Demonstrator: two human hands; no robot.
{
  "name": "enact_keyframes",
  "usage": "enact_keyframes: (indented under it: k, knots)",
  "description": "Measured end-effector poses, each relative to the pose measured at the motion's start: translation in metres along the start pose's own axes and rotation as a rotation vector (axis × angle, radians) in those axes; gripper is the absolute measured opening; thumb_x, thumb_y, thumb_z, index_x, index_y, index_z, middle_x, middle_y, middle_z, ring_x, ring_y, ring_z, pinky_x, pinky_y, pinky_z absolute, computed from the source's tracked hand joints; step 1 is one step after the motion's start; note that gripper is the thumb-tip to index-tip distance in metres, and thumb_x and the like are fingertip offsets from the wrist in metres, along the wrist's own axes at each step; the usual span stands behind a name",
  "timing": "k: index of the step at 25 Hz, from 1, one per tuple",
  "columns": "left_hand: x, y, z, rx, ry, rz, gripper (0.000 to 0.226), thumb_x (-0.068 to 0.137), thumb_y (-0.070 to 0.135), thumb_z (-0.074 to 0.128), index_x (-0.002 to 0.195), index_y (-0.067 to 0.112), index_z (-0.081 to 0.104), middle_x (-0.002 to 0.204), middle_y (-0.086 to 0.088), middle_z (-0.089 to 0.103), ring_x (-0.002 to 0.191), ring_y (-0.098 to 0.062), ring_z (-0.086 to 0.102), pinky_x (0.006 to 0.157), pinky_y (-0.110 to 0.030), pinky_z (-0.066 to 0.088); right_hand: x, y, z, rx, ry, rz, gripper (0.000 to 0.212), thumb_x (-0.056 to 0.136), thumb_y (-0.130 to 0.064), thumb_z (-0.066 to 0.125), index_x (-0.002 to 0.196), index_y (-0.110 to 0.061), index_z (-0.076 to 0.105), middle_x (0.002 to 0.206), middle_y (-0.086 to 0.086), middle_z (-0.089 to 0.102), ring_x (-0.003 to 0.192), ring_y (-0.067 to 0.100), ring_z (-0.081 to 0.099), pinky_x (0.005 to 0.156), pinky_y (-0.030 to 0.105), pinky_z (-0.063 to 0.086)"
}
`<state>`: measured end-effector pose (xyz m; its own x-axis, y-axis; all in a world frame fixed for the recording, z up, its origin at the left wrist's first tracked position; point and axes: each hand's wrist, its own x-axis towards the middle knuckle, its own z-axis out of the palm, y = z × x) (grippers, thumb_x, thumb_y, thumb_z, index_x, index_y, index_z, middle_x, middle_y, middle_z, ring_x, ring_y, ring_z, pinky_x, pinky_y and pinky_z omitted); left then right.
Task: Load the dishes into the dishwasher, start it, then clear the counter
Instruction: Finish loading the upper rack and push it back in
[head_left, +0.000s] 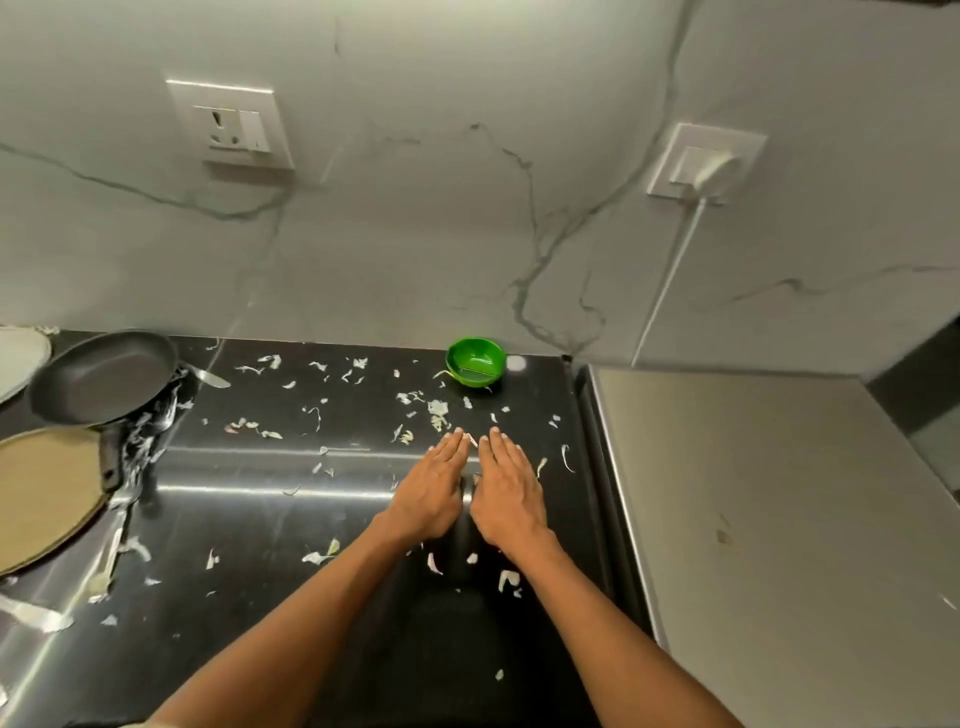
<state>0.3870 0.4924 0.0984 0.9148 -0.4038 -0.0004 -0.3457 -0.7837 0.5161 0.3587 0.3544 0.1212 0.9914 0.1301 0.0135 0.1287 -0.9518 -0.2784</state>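
Flat hands (470, 488) on glossy counter (249, 509) (papery peels (436, 410))

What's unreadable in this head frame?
- Tan plate: cut off by the left edge.
- Frying pan handle: goes under the pan's own body, end unclear.
- Green bowl contents: too small.
- Counter under left hand and right hand: covered.

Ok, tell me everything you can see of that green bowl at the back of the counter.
The small round bright green bowl, plastic by its gloss, sits upright on the shiny black counter near the marble-look wall. Inside, a pale strip lies across it, perhaps a peel scrap or a divider. Pale vegetable scraps lie scattered in front of it, one at its left rim. Neither hand touches it.
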Motion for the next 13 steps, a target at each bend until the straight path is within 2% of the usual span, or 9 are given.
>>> enact_keyframes:
  k: [6,10,13]
  knots:
    - [0.051,-0.021,-0.009,-0.011,0.003,-0.12,0.066,0.098,0.021,0.035,0.157,0.002,0.014,0.165,-0.014,0.012,0.154,-0.021,0.009,0.123,-0.027,0.003,0.067,0.007,0.013,-0.015,-0.037,-0.065,0.067,0.101,-0.02,0.045,0.159,-0.006,0.014,0.167,0.012,0.007,0.155,0.021,0.005,0.121,0.03,-0.004]
    - [0.074,-0.031,-0.01,-0.031,0.003,-0.179,0.068,0.094,0.023,0.032,0.157,0.002,0.014,0.165,-0.014,0.013,0.153,-0.022,0.011,0.122,-0.026,0.004,0.108,0.016,0.013,-0.054,-0.053,-0.126,0.062,0.098,-0.015,0.045,0.157,-0.01,0.027,0.168,0.011,0.007,0.155,0.021,0.004,0.123,0.031,-0.003]
    - [0.09,-0.039,-0.011,-0.053,0.009,-0.187,0.064,0.098,0.013,0.036,0.157,0.003,0.014,0.165,-0.013,0.012,0.153,-0.021,0.011,0.124,-0.028,0.007,0.131,0.021,0.014,-0.091,-0.094,-0.126,0.06,0.096,-0.016,0.048,0.154,-0.01,0.035,0.168,0.011,0.007,0.155,0.022,0.003,0.125,0.034,-0.001]
